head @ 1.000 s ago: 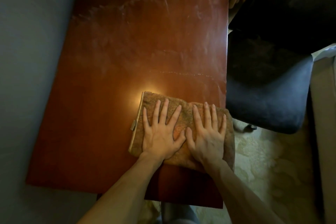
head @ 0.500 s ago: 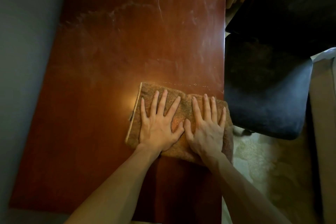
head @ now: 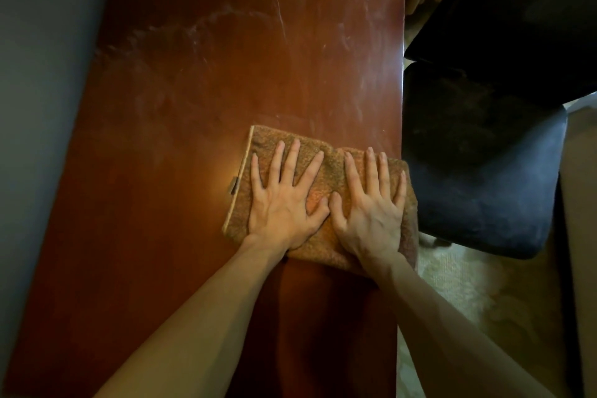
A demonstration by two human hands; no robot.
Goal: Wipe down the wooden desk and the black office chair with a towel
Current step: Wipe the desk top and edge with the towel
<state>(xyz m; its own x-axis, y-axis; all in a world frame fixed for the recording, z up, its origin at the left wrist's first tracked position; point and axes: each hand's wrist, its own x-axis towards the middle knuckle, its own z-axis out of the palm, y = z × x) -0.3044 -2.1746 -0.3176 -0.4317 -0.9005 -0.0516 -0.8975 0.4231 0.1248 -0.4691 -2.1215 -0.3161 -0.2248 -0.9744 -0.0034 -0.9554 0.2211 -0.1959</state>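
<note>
Here both hands lie flat on a folded brown towel (head: 326, 171) that rests on the reddish wooden table (head: 200, 113), toward its right side. The left hand (head: 284, 200) presses on the towel's left half with fingers spread and pointing away from the person; the right hand (head: 371, 207) presses on the right half, thumbs nearly touching between them. Neither grip is clenched: both palms are open and flattened on the cloth, holding nothing. The towel's right end reaches the table's right edge and hangs slightly past it, and a small tag (head: 233, 185) sticks out from its pale left hem. Beyond the towel the tabletop shows whitish dusty smears and streaks (head: 281, 19). The black office chair (head: 484, 165) stands just beside the table's right edge, its dark seat close to the towel's end. A pale patterned rug (head: 458, 284) covers the floor below the chair, and a grey wall (head: 42, 107) runs along the table's left side
</note>
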